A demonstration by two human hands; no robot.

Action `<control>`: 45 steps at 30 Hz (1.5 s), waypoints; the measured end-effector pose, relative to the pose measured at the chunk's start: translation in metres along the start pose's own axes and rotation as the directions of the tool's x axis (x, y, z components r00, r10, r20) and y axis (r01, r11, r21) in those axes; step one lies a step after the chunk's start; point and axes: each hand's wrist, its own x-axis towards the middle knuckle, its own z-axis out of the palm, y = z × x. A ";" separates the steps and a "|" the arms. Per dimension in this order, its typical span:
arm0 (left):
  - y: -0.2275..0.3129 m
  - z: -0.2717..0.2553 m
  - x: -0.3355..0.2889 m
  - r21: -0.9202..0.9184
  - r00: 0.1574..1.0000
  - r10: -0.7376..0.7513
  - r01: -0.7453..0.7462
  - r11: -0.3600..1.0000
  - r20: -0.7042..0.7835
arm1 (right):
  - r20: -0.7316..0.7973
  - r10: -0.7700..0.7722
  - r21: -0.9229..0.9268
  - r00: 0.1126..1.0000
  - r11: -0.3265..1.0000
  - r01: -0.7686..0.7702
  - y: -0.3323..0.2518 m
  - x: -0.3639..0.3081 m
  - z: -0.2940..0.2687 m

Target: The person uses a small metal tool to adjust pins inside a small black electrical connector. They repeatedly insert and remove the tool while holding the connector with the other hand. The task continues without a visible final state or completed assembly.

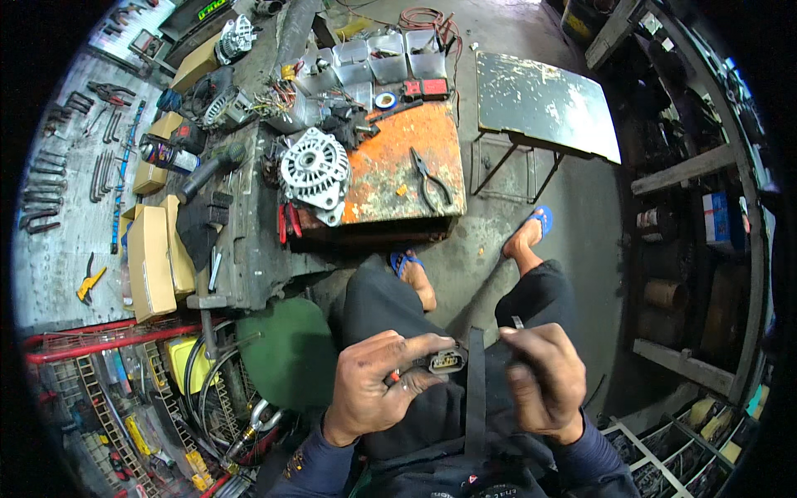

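Note:
Over my lap, my left hand [378, 380] pinches a small dark electrical connector [447, 362] between thumb and fingers, its open oval face turned up. A small red-orange bit [394, 377] shows at the fingers of the same hand. To the right of it and apart, my right hand [546, 378] is closed, with a thin, light, flat-ended tip [516, 322] sticking out past the forefinger. The rest of that thin piece is hidden by the fingers, so its kind is unclear. A dark strap [475, 398] hangs between the two hands.
Ahead stands an orange worn bench [378, 178] bearing an alternator [314, 170], pliers [430, 181] and plastic bins [386, 60]. A small scratched table [540, 104] is at the far right. Left are a green stool [286, 353], cardboard boxes [151, 261] and a tool board [75, 191].

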 end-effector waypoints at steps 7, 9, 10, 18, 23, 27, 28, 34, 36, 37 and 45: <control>0.022 0.038 -0.055 0.086 0.996 0.083 -0.084 0.993 0.017 | -0.256 0.444 0.592 0.859 0.774 -0.224 -0.045 -0.087 0.007; 0.027 0.046 -0.064 0.086 0.996 0.076 -0.080 0.993 0.045 | -0.246 0.423 0.559 0.872 0.797 -0.229 -0.049 -0.102 0.001; 0.030 0.048 -0.067 0.090 0.995 0.075 -0.081 0.993 0.067 | -0.207 0.390 0.471 0.897 0.844 -0.258 -0.046 -0.111 -0.008; 0.035 0.064 -0.079 0.151 0.986 0.130 -0.145 0.978 0.104 | -0.144 0.258 0.249 0.955 0.944 -0.217 -0.045 -0.114 -0.027; 0.038 0.066 -0.081 0.137 0.986 0.095 -0.114 0.984 0.138 | -0.102 0.304 0.244 0.947 0.931 -0.273 -0.051 -0.114 -0.030; 0.037 0.064 -0.083 0.127 0.988 -0.008 -0.011 0.992 0.153 | -0.167 0.243 0.220 0.955 0.954 -0.204 -0.047 -0.112 -0.019; 0.035 0.065 -0.082 0.109 0.989 -0.005 -0.012 0.994 0.148 | -0.178 0.250 0.236 0.952 0.950 -0.206 -0.048 -0.110 -0.016; 0.026 0.067 -0.084 0.068 0.988 -0.007 -0.003 0.998 0.152 | -0.127 0.304 0.288 0.944 0.922 -0.258 -0.049 -0.109 -0.016; 0.024 0.066 -0.084 0.066 0.988 -0.011 0.001 0.998 0.154 | -0.123 0.299 0.293 0.946 0.922 -0.253 -0.046 -0.108 -0.014; 0.023 0.065 -0.084 0.062 0.987 -0.007 -0.002 0.998 0.158 | -0.114 0.289 0.279 0.950 0.927 -0.249 -0.046 -0.107 -0.014; 0.018 0.068 -0.083 0.081 0.994 0.010 -0.019 0.997 0.108 | -0.064 0.244 0.188 0.968 0.955 -0.229 -0.049 -0.101 -0.015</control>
